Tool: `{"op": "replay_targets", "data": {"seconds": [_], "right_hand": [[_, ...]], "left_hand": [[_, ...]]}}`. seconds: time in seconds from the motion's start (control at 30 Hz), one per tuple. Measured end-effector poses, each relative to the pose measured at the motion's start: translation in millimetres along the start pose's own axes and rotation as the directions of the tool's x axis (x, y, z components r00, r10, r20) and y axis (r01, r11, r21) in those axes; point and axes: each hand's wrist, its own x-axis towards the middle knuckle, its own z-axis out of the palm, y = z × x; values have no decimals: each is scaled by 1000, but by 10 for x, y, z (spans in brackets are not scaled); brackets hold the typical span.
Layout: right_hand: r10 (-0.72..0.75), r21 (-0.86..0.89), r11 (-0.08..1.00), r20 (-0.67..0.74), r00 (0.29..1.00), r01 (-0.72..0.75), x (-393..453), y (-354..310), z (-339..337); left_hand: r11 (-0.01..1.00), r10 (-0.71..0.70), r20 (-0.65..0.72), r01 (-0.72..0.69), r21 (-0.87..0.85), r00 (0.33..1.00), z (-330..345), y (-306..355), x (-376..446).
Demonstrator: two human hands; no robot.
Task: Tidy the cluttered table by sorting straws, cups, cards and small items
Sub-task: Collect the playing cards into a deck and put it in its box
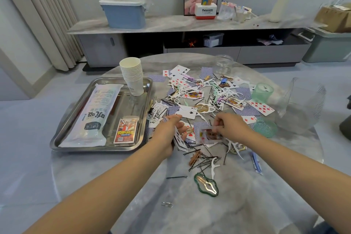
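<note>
A stack of playing cards (178,139) is being gripped by the left hand (169,129), while a blurred face card (209,135) is being pinched by the right hand (230,126) at its 3 o'clock. More cards (261,108) are being left scattered at 12 o'clock, and stacked paper cups (133,75) are being held by the steel tray (62,138) at 10 o'clock.

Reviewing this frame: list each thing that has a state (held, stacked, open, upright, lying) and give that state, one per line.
left hand: grips a stack of cards
stack of cards: held, partly fanned
right hand: pinches one card
single card: held, face up, blurred
paper cups: nested stack, upright on tray
metal tray: flat on table
straw pack: lying in tray
card box: lying in tray
clear jar: upright, lidless
green cup: upright
</note>
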Motion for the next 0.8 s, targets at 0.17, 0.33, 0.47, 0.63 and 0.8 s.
{"op": "replay_targets", "data": {"seconds": [0.17,0.33,0.47,0.63,0.8], "right_hand": [[57,271,963,-233,971,9,-72,-296,-145],[191,805,566,84,978,-180,-272,-677,-189],[60,779,535,351,935,-326,-354,-727,3],[70,159,984,39,997,-76,-126,-338,100],[-125,-401,894,201,972,198,-47,-120,234]], "left_hand": [[994,9,89,0,-108,996,15,22,-44],[998,66,182,-64,-13,981,8,52,-49],[993,103,77,-107,50,992,28,58,-76],[998,62,-77,-64,-21,995,21,42,-55],[998,54,-120,-50,38,991,30,61,-49]]}}
